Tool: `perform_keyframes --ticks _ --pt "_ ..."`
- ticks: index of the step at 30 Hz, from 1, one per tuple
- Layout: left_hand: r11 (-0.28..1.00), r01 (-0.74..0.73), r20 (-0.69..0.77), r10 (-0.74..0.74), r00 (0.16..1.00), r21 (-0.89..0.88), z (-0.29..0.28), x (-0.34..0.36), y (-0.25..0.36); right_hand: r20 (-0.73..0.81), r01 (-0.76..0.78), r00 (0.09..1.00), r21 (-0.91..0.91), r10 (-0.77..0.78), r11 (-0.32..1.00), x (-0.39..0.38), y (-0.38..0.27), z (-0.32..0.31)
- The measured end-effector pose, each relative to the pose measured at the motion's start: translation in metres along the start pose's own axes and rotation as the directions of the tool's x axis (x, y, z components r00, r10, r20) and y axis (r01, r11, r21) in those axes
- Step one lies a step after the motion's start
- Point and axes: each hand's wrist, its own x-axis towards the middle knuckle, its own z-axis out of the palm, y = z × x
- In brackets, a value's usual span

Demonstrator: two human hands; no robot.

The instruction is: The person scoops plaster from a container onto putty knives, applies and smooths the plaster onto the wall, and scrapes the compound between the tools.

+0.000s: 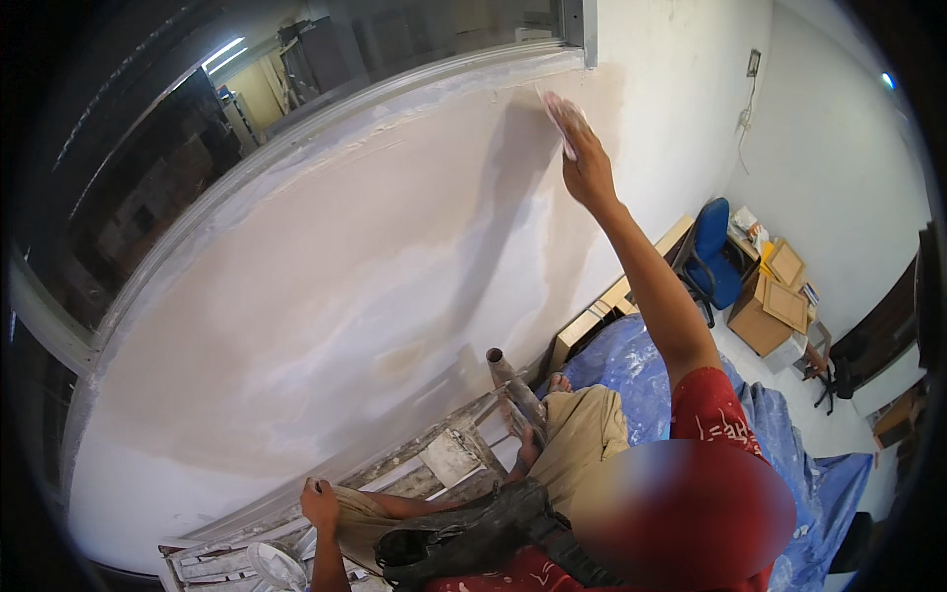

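Wall [296, 257] with broad beige patches over white takes up the middle of the frame, below a window [345, 59] that curves across the top and upper left. The right hand [589, 173] is raised high, right of top centre, its fingers grasping a pale pinkish pad [564, 120] laid against the wall near the window's lower right corner; arm and hand cast a long shadow down the plaster. The left hand [321, 507] is at the lower left with its fingers curled beside a bent knee; whether they enclose anything I cannot tell. A paint-spattered ladder [419, 483] runs along the lower left and bottom centre, near the wall's foot, with a round white container [276, 564] in the lower left corner area. Crumpled blue sheeting [641, 365] spreads right of centre, behind the raised arm. Farther right are a blue chair [712, 252] and, just beside it, brown boxes [774, 314].
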Motion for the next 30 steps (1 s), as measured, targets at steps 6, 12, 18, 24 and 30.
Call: perform_keyframes --ticks 6,12,18,24,30 --pt "1.0 0.025 0.087 -0.026 0.996 0.016 0.003 0.005 -0.007 -0.107 -0.195 0.97 0.198 0.219 0.961 0.006 -0.063 0.043" --pt "1.0 -0.003 0.091 0.001 0.996 0.023 -0.003 0.004 -0.014 0.337 -0.008 0.937 0.273 -0.088 0.962 -0.039 -0.101 0.019" --pt "0.998 0.029 0.112 -0.022 0.993 -0.057 0.001 0.005 -0.017 0.097 0.177 0.983 -0.294 -0.154 0.939 -0.005 0.014 -0.004" --pt "0.999 0.031 0.091 -0.03 0.995 -0.008 -0.001 0.001 0.0 0.17 0.314 0.943 -0.183 -0.285 0.931 0.013 0.051 0.029" --pt "0.999 0.011 0.1 -0.014 0.995 0.038 -0.001 0.003 -0.014 0.535 0.096 0.843 -0.055 -0.052 0.994 -0.094 0.039 0.011"
